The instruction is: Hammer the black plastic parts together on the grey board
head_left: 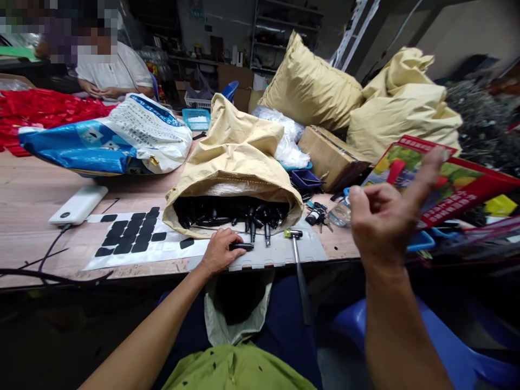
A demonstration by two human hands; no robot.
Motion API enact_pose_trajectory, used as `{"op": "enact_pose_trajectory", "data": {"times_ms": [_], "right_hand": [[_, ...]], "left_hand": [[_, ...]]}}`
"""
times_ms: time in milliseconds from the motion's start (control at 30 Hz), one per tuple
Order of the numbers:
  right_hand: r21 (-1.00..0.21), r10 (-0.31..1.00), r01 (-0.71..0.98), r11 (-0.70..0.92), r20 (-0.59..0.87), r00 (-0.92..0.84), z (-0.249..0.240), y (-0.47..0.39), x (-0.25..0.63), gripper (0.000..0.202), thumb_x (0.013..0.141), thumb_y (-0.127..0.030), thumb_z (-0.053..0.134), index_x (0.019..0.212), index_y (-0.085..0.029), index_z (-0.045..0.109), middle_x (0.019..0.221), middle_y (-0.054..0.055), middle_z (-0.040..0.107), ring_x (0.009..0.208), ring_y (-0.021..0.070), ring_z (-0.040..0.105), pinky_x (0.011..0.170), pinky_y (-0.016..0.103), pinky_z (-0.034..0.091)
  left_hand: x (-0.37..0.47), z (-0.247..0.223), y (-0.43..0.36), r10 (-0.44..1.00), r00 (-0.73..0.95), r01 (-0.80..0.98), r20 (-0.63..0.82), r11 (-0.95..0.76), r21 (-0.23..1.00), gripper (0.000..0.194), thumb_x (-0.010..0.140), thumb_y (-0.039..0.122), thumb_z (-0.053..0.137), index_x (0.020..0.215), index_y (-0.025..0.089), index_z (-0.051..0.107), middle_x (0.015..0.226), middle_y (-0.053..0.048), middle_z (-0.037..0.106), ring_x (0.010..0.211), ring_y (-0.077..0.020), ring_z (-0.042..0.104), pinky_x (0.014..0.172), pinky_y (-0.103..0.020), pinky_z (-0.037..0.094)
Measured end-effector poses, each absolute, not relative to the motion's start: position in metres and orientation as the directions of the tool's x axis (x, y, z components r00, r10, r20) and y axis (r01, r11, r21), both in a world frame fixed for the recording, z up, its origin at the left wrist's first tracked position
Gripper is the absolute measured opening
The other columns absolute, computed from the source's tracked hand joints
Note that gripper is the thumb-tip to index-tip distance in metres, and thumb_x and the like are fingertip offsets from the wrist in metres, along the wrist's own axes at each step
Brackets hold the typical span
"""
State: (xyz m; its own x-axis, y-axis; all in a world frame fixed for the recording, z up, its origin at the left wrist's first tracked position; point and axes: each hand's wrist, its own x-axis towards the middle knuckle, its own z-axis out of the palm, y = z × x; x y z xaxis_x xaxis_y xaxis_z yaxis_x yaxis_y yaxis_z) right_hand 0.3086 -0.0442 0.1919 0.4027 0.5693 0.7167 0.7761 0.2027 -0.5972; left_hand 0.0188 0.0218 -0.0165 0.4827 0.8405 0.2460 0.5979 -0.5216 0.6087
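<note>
Shows, at far left, a heap of red strips (52,111) on the table (24,179), with a person in a white shirt (122,67) seated beyond, hands together. Has a blue and white bag (122,138) lying nearer, and below it a white box (78,205) with a dark cable attached. Has next a white sheet (162,248) bearing rows of black patches (132,230).

Rests the left hand (221,250) at the table's near edge, fingers bent and nearly closed, with a small black part (242,246) between thumb and fingers. Shows this part on a grey mat (276,254), just in front of an open tan sack (244,162). Shows many black parts (211,210) inside the sack's mouth, a few poking out over its lip. Has an open pale pouch (258,317) in the lap below.

Lays a hammer (297,254) across the mat to the right, head on the mat, handle reaching past the edge. Has keys (319,214) beyond it, then a brown carton (329,154) and two full tan sacks (312,86) behind.

Raises the right hand (385,222) in front of a red printed packet (459,189), partly open, one finger extended and others curled, visibly empty.
</note>
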Motion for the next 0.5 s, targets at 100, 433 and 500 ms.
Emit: {"op": "enact_pose_trajectory", "data": {"times_ms": [100, 433, 500], "right_hand": [[-0.674, 0.710, 0.731, 0.106, 0.566, 0.419, 0.140, -0.068, 0.298, 0.098, 0.086, -0.029, 0.066, 0.165, -0.015, 0.010, 0.079, 0.000, 0.066, 0.062, 0.0178, 0.060, 0.060, 0.030, 0.053], [-0.660, 0.532, 0.740, 0.132, 0.677, 0.508, 0.167, -0.109, 0.277, 0.100, 0.085, -0.033, 0.069, 0.165, -0.038, 0.009, 0.127, 0.011, 0.063, 0.064, 0.0195, 0.060, 0.058, 0.038, 0.057], [-0.603, 0.390, 0.785, 0.142, 0.763, 0.515, 0.183, -0.110, 0.273, 0.094, 0.084, -0.033, 0.068, 0.161, -0.050, 0.016, 0.156, 0.006, 0.039, 0.071, 0.0194, 0.062, 0.059, 0.039, 0.057]], "left_hand": [[0.019, -0.015, 0.021, 0.844, 0.479, 0.594, 0.241, -0.514, 0.619, 0.021, 0.079, 0.037, 0.080, 0.095, 0.025, 0.073, 0.093, -0.003, 0.067, 0.095, -0.0245, 0.055, 0.088, -0.039, 0.041], [0.019, -0.015, 0.022, 0.845, 0.481, 0.598, 0.233, -0.511, 0.618, 0.020, 0.080, 0.038, 0.080, 0.093, 0.024, 0.074, 0.090, -0.003, 0.066, 0.093, -0.0242, 0.055, 0.087, -0.038, 0.041], [0.019, -0.016, 0.022, 0.845, 0.482, 0.600, 0.232, -0.511, 0.615, 0.020, 0.080, 0.038, 0.079, 0.093, 0.024, 0.074, 0.091, -0.003, 0.066, 0.094, -0.0246, 0.055, 0.087, -0.038, 0.041]]}}
